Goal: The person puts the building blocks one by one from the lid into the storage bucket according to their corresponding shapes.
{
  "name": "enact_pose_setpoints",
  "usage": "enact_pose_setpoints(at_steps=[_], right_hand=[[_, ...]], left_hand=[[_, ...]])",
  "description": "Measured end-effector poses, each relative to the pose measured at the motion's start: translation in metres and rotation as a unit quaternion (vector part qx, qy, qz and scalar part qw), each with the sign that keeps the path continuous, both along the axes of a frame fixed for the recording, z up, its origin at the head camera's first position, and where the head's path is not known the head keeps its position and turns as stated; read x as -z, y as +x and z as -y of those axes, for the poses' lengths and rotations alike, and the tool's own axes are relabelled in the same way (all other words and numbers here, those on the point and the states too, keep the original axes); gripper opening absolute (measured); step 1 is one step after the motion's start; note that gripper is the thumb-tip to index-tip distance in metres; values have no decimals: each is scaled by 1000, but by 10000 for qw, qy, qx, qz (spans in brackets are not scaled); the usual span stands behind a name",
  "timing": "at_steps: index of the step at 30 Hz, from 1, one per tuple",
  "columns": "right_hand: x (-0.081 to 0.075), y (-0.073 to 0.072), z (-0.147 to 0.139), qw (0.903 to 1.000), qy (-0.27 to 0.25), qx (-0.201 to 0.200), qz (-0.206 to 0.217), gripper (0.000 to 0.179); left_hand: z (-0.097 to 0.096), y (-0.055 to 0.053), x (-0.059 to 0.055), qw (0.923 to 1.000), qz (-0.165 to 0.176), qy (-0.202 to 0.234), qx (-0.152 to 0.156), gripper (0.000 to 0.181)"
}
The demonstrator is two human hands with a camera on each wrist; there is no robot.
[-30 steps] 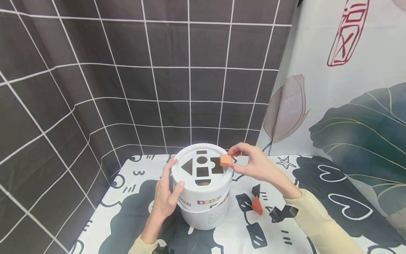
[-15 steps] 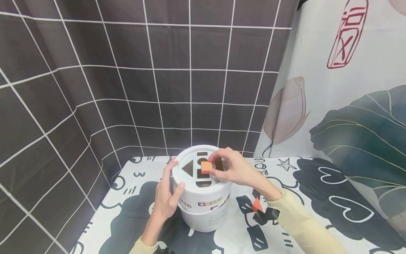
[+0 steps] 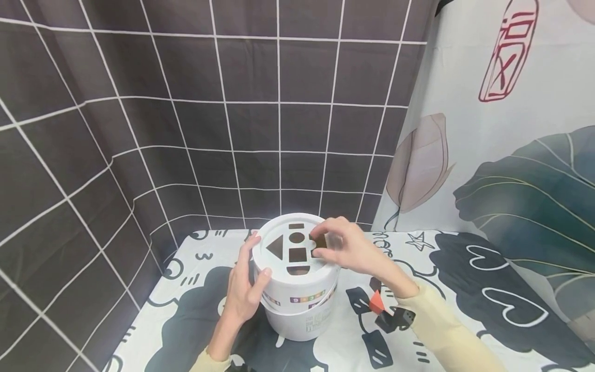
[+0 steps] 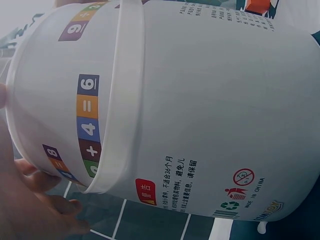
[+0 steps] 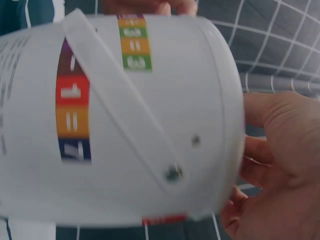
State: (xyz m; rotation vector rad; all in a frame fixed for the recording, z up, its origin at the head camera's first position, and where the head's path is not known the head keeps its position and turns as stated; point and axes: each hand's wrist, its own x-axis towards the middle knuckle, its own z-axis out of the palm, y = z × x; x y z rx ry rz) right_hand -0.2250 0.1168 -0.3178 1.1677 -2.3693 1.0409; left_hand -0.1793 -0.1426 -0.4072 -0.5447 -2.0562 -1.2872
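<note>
A white toy bucket (image 3: 299, 323) with a sorter lid (image 3: 274, 268) stands upright on the printed cloth. Triangle, circle, square and other cut-outs open through the lid. My left hand (image 3: 243, 287) holds the bucket by its upper left side, the thumb at the lid's front rim and the fingers along the left edge. Over the lid's right side hovers my right hand (image 3: 346, 245), thumb and forefinger apart with nothing between them. In the right wrist view that hand (image 5: 285, 160) is beside the lid's edge, its fingertips partly hidden behind the bucket. No orange cube shows now.
An orange-red triangular block (image 3: 376, 302) lies on the cloth (image 3: 344, 336) right of the bucket, close to the right wrist's camera (image 3: 395, 319). A dark curtain with white grid lines (image 3: 251, 124) hangs behind, and a leaf-patterned curtain (image 3: 511, 186) on the right.
My right hand carried an orange cube leftward over the lid's centre and let go; the cube is out of sight. The right fingers have drawn back slightly. My left hand stays on the bucket.
</note>
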Motion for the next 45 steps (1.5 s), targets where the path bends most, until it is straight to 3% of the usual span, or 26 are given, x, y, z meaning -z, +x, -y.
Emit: enact_pose_setpoints(at_steps=[8,16,21,25,29,36,45], right_hand=[[15,-10,-55,9967,-260,770,68,30],[64,-6,-111,9827,55,1679,774,31],[95,3,-133,9842,190,1530,869,29],[112,11,-143,9829,302,1361,1203,29],[127,15,-147,9737,266,1667,1532,33],[152,13,-147,9626,90,2182,1603,46],[170,4,-143,9634,107,2123,1635,58]], left_hand=[[0,-1,0,10000,-24,17,39,66],[-1,-1,-1,10000,-45,25,53,65],[-1,0,0,9999,-93,23,46,64],[-1,-1,0,9999,-86,36,59,64],[-1,0,-1,9999,-74,26,71,64],[-1,1,0,10000,-75,14,14,63],[-1,0,-1,9999,-126,13,39,63]])
